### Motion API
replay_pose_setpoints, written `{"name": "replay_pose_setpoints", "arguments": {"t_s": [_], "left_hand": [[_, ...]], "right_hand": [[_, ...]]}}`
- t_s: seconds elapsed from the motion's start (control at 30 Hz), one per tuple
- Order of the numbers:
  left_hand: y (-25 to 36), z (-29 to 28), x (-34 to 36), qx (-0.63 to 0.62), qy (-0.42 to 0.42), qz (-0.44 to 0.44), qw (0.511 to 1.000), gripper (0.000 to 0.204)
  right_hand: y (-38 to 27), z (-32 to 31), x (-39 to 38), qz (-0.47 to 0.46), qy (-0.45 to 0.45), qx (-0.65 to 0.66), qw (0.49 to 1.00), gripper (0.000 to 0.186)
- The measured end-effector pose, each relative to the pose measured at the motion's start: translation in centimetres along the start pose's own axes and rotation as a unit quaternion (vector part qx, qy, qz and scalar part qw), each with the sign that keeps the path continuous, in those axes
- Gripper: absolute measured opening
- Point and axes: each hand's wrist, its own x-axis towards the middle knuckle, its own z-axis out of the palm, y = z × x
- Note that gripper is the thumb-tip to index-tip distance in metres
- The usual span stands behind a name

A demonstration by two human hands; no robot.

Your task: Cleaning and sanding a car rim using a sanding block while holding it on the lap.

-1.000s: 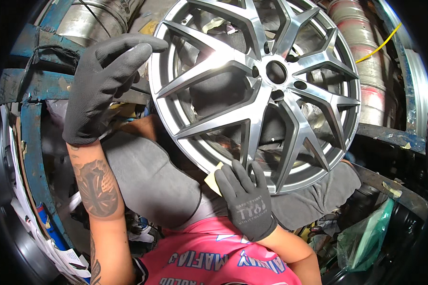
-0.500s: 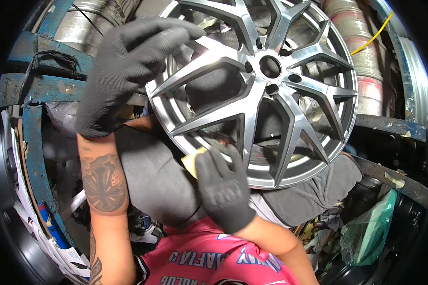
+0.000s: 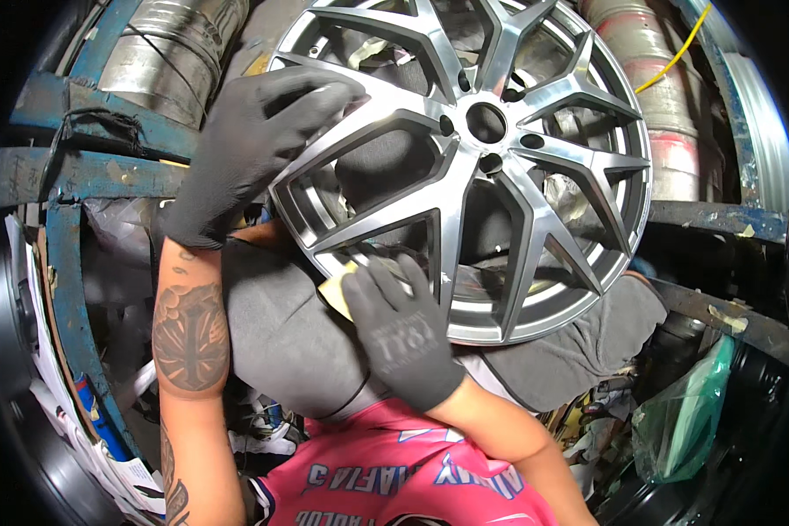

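A silver and dark grey alloy wheel [image 3: 465, 188] lies tilted across my lap, its spokes facing up. My left hand [image 3: 267, 131], in a black glove, reaches over the wheel's left side. Its fingers are stretched out along a bright spoke, and I see nothing held in them. My right hand [image 3: 403, 329], also gloved in black, is at the wheel's near left edge. It is closed on a yellow sheet that looks like sandpaper [image 3: 336, 294], pressed against the outer lip. The fingers hide most of the sheet.
Blue metal frame bars [image 3: 70, 272] stand at the left, with metal cylinders [image 3: 171, 61] behind. More cylinders [image 3: 675, 123] and a yellow cable [image 3: 679, 57] are at the right. A green plastic bag [image 3: 688, 421] hangs at the lower right. Papers [image 3: 70, 421] are stacked at lower left.
My left hand has come down onto the spoke. The right hand has slid slightly left and up along the lip with the yellow sandpaper. In the picture, the wheel has shifted slightly left and up.
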Motion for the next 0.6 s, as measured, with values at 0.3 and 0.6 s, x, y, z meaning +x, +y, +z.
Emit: {"name": "replay_pose_setpoints", "arguments": {"t_s": [0.3, 0.6], "left_hand": [[1.0, 0.7, 1.1, -0.052, 0.003, -0.080, 0.995, 0.033], [-0.3, 0.6, 1.4, -0.067, 0.045, 0.024, 0.996, 0.030]], "right_hand": [[-0.2, 0.4, 1.2, 0.029, -0.007, -0.013, 0.999, 0.050], [-1.1, -2.2, -0.3, 0.037, -0.116, -0.021, 0.992, 0.050]]}}
